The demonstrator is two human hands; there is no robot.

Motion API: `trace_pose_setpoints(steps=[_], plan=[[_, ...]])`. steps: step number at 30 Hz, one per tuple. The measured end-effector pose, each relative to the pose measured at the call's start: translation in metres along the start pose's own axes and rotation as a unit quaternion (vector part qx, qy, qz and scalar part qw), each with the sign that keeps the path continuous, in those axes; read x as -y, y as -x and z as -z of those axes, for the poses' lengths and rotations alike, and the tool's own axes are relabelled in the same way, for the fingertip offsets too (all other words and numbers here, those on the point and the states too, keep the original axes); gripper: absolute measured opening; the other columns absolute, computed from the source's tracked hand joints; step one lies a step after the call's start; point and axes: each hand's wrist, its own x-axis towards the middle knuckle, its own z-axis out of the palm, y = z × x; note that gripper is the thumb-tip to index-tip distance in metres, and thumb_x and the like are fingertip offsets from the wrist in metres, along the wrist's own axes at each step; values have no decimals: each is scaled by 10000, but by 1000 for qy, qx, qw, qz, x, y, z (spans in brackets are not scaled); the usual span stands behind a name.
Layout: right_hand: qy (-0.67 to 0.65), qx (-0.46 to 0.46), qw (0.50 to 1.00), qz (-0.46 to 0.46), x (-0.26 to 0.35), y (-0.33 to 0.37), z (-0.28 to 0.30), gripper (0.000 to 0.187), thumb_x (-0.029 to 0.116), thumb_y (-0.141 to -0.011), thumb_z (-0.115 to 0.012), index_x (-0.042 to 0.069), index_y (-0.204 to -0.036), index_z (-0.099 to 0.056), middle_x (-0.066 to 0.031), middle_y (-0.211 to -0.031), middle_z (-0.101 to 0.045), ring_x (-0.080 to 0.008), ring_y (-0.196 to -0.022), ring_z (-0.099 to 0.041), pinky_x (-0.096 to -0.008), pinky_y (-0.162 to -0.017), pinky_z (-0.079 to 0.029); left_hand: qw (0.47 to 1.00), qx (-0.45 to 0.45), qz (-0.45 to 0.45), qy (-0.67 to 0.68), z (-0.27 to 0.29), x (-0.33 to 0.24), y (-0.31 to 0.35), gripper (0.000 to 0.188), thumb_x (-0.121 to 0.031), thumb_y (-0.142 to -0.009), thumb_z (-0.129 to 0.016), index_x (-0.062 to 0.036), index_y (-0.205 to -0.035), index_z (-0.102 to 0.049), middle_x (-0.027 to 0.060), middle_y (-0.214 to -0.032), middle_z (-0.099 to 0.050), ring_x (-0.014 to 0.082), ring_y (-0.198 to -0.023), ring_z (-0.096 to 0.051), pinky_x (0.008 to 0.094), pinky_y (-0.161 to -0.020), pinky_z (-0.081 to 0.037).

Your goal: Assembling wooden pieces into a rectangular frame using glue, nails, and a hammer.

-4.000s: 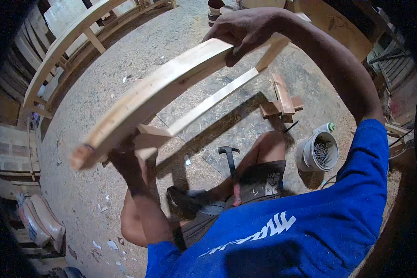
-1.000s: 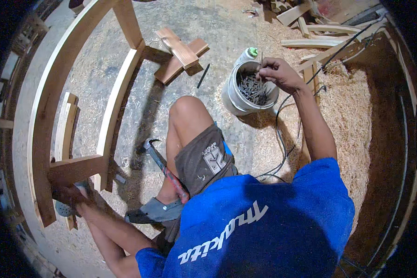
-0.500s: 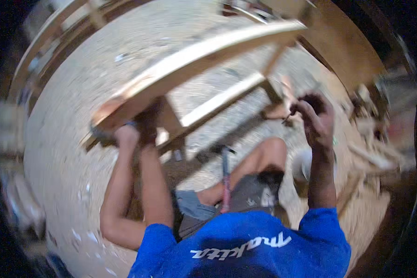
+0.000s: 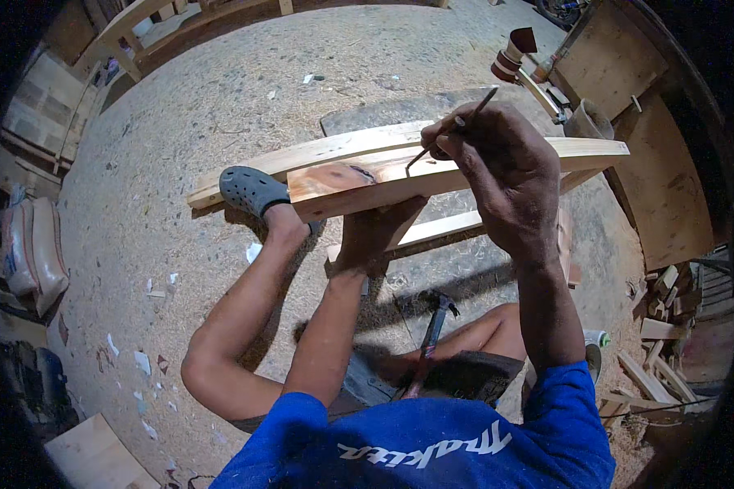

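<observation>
My left hand (image 4: pixel 377 236) reaches up under a pale wooden beam (image 4: pixel 448 183) and grips it from below, its fingers partly hidden. A brown knot and a dark crack mark the beam's near left end. Above the beam, my right hand (image 4: pixel 506 175) pinches a thin dark pencil-like stick (image 4: pixel 420 156), its lower tip at or just above the wood's upper face. Exactly what kind of stick it is, I cannot tell. Across my lap lies a claw hammer (image 4: pixel 434 338) with a dark and red handle, its head up.
Behind the held beam another long plank (image 4: pixel 257 167) lies by my foot in a grey clog (image 4: pixel 251 189). Wood offcuts (image 4: pixel 661 367) pile up at the right, near a leaning brown panel (image 4: pixel 669 187) and a bucket (image 4: pixel 589 122). Sacks (image 4: pixel 37 248) stand at the left.
The beam has come nearer and swung to the right, off the other plank. My left hand has moved right with it. My right hand has moved left, bringing the stick over the beam.
</observation>
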Motion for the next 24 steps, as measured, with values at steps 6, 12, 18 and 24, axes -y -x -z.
trace_pose_setpoints(steps=[6,12,18,24], plan=[[75,37,996,-4,9,-8,-5,132,-57,-953,-600,-45,-1084,-596,-134,-1009,-716,-177,-994,-696,-320,-897,-568,973,-8,-184,-140,1,25,-1,388,-222,-839,-831,-5,-1129,-690,97,-1046,-723,192,-940,-691,342,-821,-543],[186,97,978,5,-1,-16,-5,95,7,-878,-710,-13,-932,-634,-126,-884,-733,-207,-837,-737,-336,-711,-571,993,-27,-58,-102,5,5,-5,381,-194,-841,-825,-7,-1140,-681,101,-1056,-719,189,-958,-689,349,-842,-540],[141,56,986,-62,12,-22,33,129,55,-953,-629,-39,-1020,-571,-108,-842,-724,-151,-760,-696,-311,-669,-558,999,-22,-43,0,1,2,-6,422,-182,-841,-824,11,-1175,-652,115,-1084,-708,185,-986,-671,352,-863,-532],[411,150,898,46,40,-29,43,74,83,-882,-652,25,-862,-611,-191,-769,-635,-357,-723,-653,-439,-657,-489,974,-33,-103,-200,5,5,-4,489,-258,-822,-840,-16,-1202,-651,124,-1120,-708,241,-1051,-662,388,-937,-514]])
